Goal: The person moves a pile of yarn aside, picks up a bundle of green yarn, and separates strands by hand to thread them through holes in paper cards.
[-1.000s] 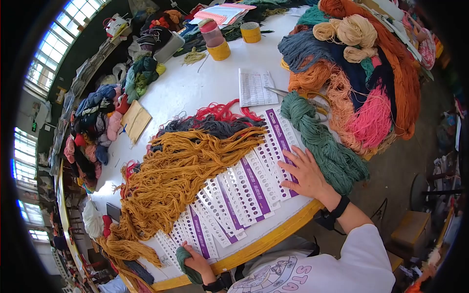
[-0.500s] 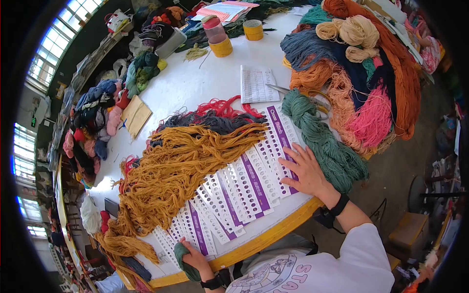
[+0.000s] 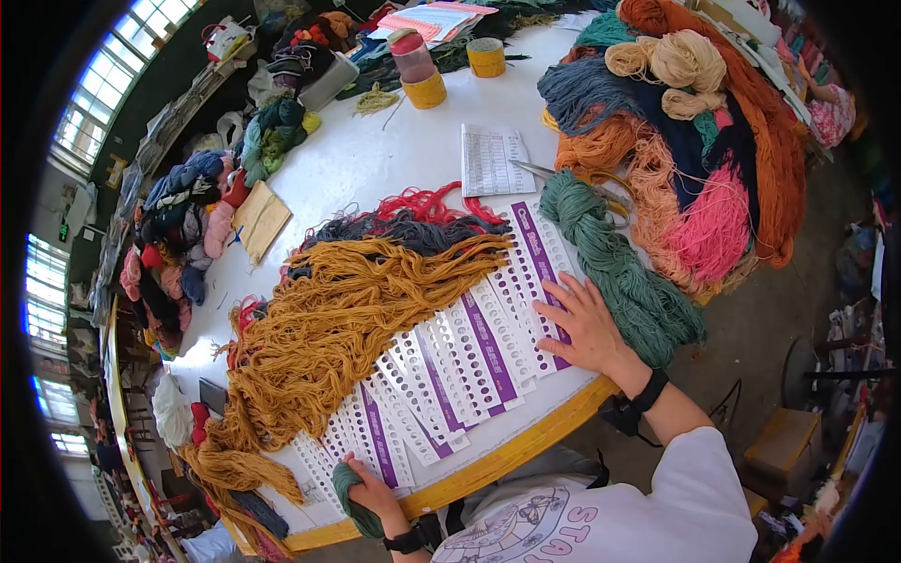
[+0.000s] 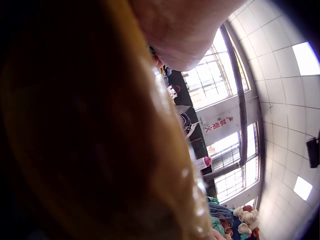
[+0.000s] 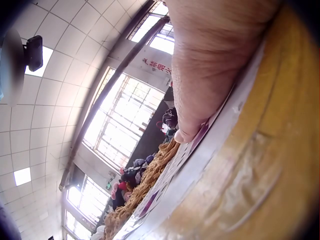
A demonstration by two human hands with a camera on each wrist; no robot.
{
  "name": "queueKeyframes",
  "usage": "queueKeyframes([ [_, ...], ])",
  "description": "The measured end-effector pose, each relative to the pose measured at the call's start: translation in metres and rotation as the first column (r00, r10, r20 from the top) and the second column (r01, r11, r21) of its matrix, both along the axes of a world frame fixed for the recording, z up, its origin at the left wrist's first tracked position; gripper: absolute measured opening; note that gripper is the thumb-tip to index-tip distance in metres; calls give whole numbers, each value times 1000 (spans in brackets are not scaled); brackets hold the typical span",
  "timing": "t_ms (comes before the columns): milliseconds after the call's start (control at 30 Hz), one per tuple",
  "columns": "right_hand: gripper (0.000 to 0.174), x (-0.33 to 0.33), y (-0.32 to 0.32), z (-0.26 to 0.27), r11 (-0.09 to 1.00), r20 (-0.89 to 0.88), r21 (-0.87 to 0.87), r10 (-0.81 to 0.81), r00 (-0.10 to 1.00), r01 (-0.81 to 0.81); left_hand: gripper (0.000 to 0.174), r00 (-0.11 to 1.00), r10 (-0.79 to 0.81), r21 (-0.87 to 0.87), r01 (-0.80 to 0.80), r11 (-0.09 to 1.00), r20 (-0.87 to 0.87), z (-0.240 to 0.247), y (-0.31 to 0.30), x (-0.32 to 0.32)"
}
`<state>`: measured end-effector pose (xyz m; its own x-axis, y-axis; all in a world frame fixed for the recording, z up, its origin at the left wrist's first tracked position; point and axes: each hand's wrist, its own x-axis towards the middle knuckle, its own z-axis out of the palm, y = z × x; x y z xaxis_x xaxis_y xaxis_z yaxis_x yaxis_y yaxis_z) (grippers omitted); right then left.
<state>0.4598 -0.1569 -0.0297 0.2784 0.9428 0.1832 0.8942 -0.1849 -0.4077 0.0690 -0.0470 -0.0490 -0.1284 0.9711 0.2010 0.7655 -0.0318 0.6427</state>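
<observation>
In the head view several white-and-purple punched cards (image 3: 483, 349) lie fanned along the table's front edge, mustard yarn (image 3: 328, 328) laid across their far ends. The right hand (image 3: 587, 328), fingers spread, rests on the rightmost cards, beside a twisted green skein (image 3: 619, 272). At the front edge the left hand (image 3: 374, 497) holds a small dark green yarn bundle (image 3: 353, 502), its fingertips by the leftmost cards. The right wrist view shows the right hand (image 5: 215, 65) low over the cards; in the left wrist view, part of the left hand (image 4: 185, 30) shows and its fingers are hidden.
Scissors (image 3: 533, 170) and a printed sheet (image 3: 493, 161) lie beyond the cards. Multicoloured yarn (image 3: 699, 141) is heaped at the right. A jar (image 3: 411, 58), a tape roll (image 3: 485, 58) and a brown folded piece (image 3: 263, 221) stand or lie farther back.
The head view has shifted slightly. Both hands keep nearly the same places, the right on the cards and the left with the green bundle.
</observation>
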Motion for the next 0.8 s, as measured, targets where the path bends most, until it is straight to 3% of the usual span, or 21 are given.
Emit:
queueKeyframes([
  [367, 50, 0, -1, -3, 1000, -1, 7, -3, 1000, 3, 23, 998, -31, 31, 30, 999, 46, -10, 2, -8],
  [800, 41, 3, 1, -11, 974, -80, 218, -46, 996, 63, 24, 998, -41, 33, 39, 999, 45, -14, 3, -11],
])
